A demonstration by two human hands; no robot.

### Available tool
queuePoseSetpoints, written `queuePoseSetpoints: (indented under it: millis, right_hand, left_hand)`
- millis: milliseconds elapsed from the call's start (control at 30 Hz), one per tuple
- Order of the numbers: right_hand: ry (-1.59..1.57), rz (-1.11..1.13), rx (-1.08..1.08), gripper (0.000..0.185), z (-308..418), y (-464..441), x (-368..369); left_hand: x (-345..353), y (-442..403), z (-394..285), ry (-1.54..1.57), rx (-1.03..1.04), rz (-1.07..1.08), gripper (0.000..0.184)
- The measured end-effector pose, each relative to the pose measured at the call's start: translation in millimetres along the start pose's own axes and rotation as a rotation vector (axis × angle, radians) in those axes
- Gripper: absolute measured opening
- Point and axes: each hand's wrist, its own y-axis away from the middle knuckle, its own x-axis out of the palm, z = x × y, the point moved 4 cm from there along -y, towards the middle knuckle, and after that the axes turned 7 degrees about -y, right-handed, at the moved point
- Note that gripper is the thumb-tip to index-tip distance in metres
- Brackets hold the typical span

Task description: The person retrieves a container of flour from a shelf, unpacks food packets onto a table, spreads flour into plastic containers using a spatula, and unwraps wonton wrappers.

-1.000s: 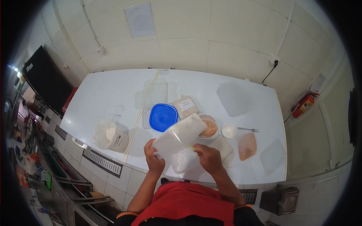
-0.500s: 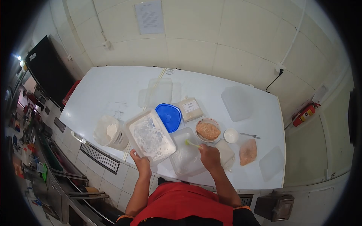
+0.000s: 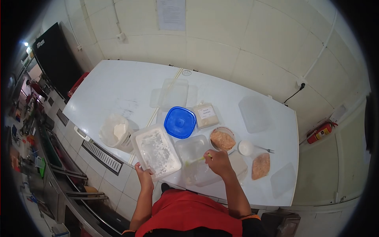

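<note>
My left hand [image 3: 145, 176] is closed on the near left corner of a white plastic tub [image 3: 170, 165] streaked with white powder. In my right hand [image 3: 218, 162] is a slim yellow-green utensil [image 3: 196, 159], its blurred head over a translucent container [image 3: 192, 143] just right of the tub. I cannot tell whether the head touches the container's floor. Behind these lies a round-cornered blue lid [image 3: 180, 122]. A bowl [image 3: 233, 135] of orange-brown, lumpy food stands beyond my right hand, and a small white cup [image 3: 245, 148] is beside it.
A bucket of white powder [image 3: 117, 132] stands left of the tub. Behind are a labelled pack [image 3: 207, 115] and a clear lid [image 3: 173, 94]. Rightward lie a fork [image 3: 263, 149], a bag of pinkish-orange food [image 3: 261, 166] and translucent lids [image 3: 253, 114]. The table's near edge is by my body.
The utensil's head has swung toward me and leftward, low over the translucent container. My left hand still grips the tub, which sits slightly more level. The whole view has tilted.
</note>
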Motion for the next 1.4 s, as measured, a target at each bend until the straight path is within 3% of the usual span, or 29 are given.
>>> queuePoseSetpoints:
  millis: [33, 133, 233, 333, 433, 533, 633, 767, 867, 1000, 1100, 1133, 1200, 1300, 1400]
  right_hand:
    - [0.024, -0.033, 0.021, 0.020, 0.4, -1.6, -2.3]
    - [-0.368, 0.086, 0.007, 0.021, 1.8, -10.7, 19.8]
    - [-0.362, -0.024, 0.073, 0.022, -4.3, -17.4, 39.0]
    - [-0.280, -0.046, -0.113, 0.022, -1.2, -11.6, 33.6]
    - [0.151, -0.063, -0.215, 0.021, 6.9, 7.4, 8.8]
    - [0.130, -0.094, -0.175, 0.023, 21.9, 26.9, -23.6]
    - [-0.058, -0.237, -0.233, 0.020, 62.7, 45.8, -73.2]
    - [-0.330, -0.218, -0.249, 0.014, 81.3, 50.6, -59.6]
    - [-0.249, -0.154, -0.239, 0.015, 69.7, 44.3, -26.1]
    - [-0.058, -0.330, -0.224, 0.015, 70.0, 55.1, -39.7]
    - [0.095, -0.242, -0.286, 0.014, 75.9, 56.0, -32.0]
    - [-0.008, -0.231, -0.252, 0.014, 71.9, 54.4, -32.4]
    - [-0.212, -0.200, -0.186, 0.014, 63.0, 51.0, -32.2]
    - [0.021, -0.282, -0.269, 0.014, 70.6, 50.6, -31.7]
    - [0.132, -0.107, -0.239, 0.019, 63.3, 51.6, -29.0]
  left_hand:
    - [3.9, 4.5, -6.7, -0.004, 0.047, 0.013, 0.058]
    - [10.9, 9.5, -20.8, -0.023, 0.201, 0.037, 0.055]
    - [23.8, 11.4, -38.8, -0.008, 0.297, 0.103, 0.054]
    - [28.0, 15.6, -50.6, 0.012, 0.447, 0.176, 0.055]
    - [27.2, 18.0, -47.2, 0.046, 0.508, 0.194, 0.055]
    - [34.2, 21.2, -47.1, 0.047, 0.559, 0.244, 0.054]
    - [44.4, 24.8, -48.8, -0.057, 0.618, 0.231, 0.053]
    - [70.8, 42.4, -58.2, -0.082, 0.680, 0.271, 0.052]
    - [83.8, 48.3, -60.0, -0.083, 0.742, 0.307, 0.052]
    - [83.7, 50.8, -65.2, -0.122, 0.799, 0.280, 0.051]
    - [81.5, 56.2, -61.9, -0.162, 0.811, 0.251, 0.051]
    - [83.4, 55.4, -62.8, -0.171, 0.824, 0.241, 0.050]
    - [84.2, 54.8, -61.8, -0.171, 0.930, 0.261, 0.048]
    - [80.7, 57.9, -60.4, -0.295, 1.109, 0.262, 0.045]
    - [86.1, 60.4, -59.0, -0.391, 1.293, 0.274, 0.044]
